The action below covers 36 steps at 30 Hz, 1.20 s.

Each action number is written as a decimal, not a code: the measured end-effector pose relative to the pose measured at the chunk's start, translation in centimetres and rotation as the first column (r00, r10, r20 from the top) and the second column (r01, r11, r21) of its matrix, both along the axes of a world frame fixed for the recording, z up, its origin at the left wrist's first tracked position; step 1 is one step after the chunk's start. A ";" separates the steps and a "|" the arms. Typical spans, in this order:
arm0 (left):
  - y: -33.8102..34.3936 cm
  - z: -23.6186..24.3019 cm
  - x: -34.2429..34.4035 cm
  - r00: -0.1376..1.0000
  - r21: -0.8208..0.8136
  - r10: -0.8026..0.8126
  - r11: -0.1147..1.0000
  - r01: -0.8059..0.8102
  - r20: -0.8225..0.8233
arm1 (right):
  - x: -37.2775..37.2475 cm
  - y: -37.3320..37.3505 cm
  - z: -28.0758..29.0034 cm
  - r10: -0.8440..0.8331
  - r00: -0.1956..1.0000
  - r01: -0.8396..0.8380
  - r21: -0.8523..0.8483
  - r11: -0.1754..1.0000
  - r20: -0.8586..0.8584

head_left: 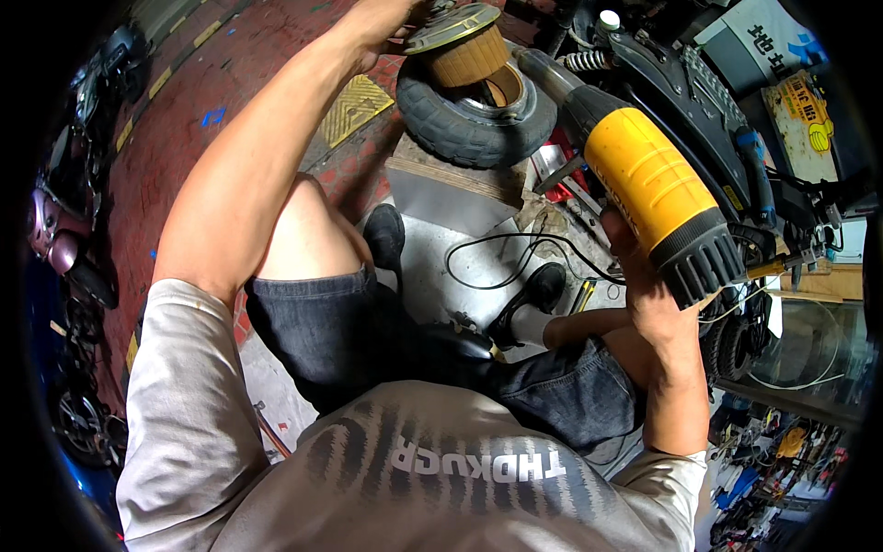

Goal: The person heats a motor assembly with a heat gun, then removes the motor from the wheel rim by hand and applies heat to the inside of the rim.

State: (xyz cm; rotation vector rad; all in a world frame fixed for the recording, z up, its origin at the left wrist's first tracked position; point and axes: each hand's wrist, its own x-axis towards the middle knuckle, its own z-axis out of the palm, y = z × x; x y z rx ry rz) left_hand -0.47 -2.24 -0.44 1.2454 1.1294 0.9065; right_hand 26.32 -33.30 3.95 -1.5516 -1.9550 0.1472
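Note:
At the top edge, my left hand grips the rim of a hub motor stator, which has a metal disc cover over a brown ring-shaped body. Part of that hand is cut off by the picture's edge. The stator is tilted and lifted partly out of a small wheel with a black knobby tire, whose hollow hub shows beside it. On the right, my right hand is closed around the handle of a yellow and black heat gun. Its nozzle points up-left at the wheel's hub.
The wheel lies on a grey block with a wooden top. A black cable loops across the floor between my feet. Scooter parts and tools crowd the right side. Parked scooters line the far left, beyond red paving.

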 end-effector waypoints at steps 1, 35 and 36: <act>0.1 -0.1 -0.2 1.000 -0.007 -0.011 1.000 0.011 0.002 | -0.3 0.0 0.2 -0.010 1.000 0.009 -0.019 1.000 -0.025; -0.4 -0.8 1.8 0.995 0.132 -0.002 0.991 0.014 -0.096 | 3.2 2.6 1.0 -0.218 0.590 -0.121 -0.352 0.928 -0.778; -0.1 -1.0 1.7 0.996 0.135 0.010 0.991 0.002 -0.094 | 3.4 2.6 0.7 -0.209 0.579 -0.163 -0.363 0.917 -0.788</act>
